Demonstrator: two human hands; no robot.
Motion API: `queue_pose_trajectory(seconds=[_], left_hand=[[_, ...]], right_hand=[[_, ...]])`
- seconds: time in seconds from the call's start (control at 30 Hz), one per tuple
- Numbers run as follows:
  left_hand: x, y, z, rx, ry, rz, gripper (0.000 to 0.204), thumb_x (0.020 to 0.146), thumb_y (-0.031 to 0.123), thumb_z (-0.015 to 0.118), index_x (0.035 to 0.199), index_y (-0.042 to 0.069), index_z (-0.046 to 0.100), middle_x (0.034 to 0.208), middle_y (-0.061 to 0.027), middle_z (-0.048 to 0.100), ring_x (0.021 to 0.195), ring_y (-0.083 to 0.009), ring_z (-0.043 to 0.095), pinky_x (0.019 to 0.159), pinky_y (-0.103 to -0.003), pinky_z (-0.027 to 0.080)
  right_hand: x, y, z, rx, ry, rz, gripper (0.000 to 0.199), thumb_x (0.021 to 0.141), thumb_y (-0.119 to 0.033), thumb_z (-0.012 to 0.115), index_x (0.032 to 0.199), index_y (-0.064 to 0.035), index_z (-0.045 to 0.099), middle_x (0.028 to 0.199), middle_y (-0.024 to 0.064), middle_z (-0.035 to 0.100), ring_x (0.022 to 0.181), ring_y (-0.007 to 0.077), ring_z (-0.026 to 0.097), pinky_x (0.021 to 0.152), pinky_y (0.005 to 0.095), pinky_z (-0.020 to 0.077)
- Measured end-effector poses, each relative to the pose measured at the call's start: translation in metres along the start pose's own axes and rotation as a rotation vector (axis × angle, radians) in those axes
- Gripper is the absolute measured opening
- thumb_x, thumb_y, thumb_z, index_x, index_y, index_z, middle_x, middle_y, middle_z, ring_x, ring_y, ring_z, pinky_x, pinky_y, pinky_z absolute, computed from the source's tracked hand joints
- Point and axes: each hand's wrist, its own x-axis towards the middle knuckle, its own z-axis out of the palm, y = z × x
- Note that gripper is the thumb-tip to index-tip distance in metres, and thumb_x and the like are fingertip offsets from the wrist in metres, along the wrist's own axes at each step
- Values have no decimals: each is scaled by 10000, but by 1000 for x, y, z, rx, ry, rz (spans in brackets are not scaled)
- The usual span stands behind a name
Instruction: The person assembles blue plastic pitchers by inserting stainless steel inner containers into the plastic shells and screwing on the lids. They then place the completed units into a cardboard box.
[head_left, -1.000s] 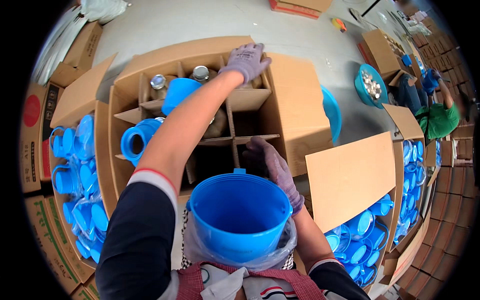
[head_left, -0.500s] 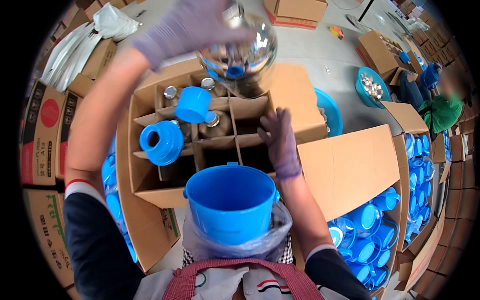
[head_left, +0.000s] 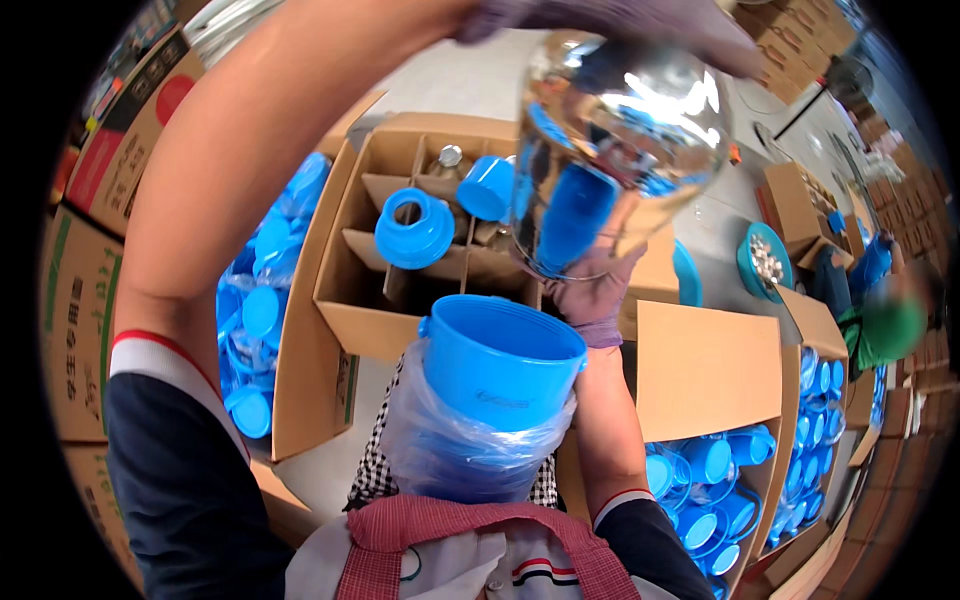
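Note:
My left hand [head_left: 640, 28], in a purple-grey glove, grips the top of a large silver glass vacuum flask liner [head_left: 620, 165], raised above the carton's right side. My gloved right hand [head_left: 592, 302] is cupped at the liner's lower end; its fingers are partly hidden behind the glass. Below, in front of my body, stands an open blue plastic flask casing [head_left: 500, 385], its lower part wrapped in a clear plastic bag [head_left: 425, 450]. A blue collar-shaped part [head_left: 414, 230] and a blue cup [head_left: 487, 188] rest on top of the divided carton [head_left: 385, 325].
More silver-capped liners [head_left: 450, 157] stand in the carton's compartments. Cartons of bagged blue casings flank me on the left [head_left: 262, 315] and right [head_left: 710, 460]. A turquoise basin [head_left: 745, 262] holds small metallic pieces. Another person [head_left: 885, 320] in green is at the far right.
The liner has come up out of the carton area, nearer and to the right, with my left hand. My right hand, spread before, has come against its lower end. The view has shifted.

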Motion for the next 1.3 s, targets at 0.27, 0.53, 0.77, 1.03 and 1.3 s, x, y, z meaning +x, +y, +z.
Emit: queue_pose_trajectory(seconds=[0.27,0.53,0.77,1.03,1.3], left_hand=[[-137,-146,120,-270,460,-428,696,842,302,688,1404,34,377,1370,-201,455,1305,-316,421,1084,-401,349],[-268,-169,189,-103,323,-1012,803,734,283,784,1393,33,399,1312,-175,491,1207,-325,497,1027,-408,408],[-95,-73,28,-502,151,-179,663,766,238,729,1351,78,461,1216,-139,581,1104,-247,587,961,-374,485],[-51,-20,45,-85,-88,-13,888,556,239,829,1345,79,453,1208,-156,533,1084,-345,558,940,-416,476],[-44,6,62,-73,-24,16,906,566,275,817,1359,68,432,1248,-169,507,1148,-354,525,954,-424,465]], right_hand=[[-24,24,-83,-1196,279,-414,434,951,-31,492,1367,-28,371,1222,105,512,1043,163,514,876,272,459],[-30,15,-102,-1326,359,-331,591,867,11,613,1383,-19,326,1245,116,510,1078,187,527,897,285,455],[-27,25,-100,-1285,269,-355,617,873,-126,674,1366,23,334,1305,185,472,1190,269,479,1007,357,399],[-28,26,-113,-816,263,-273,574,895,-235,654,1354,-22,382,1320,169,488,1176,260,508,981,370,446],[11,8,-54,-881,240,-441,556,892,-212,652,1341,-18,388,1296,173,501,1156,260,519,965,371,453]])
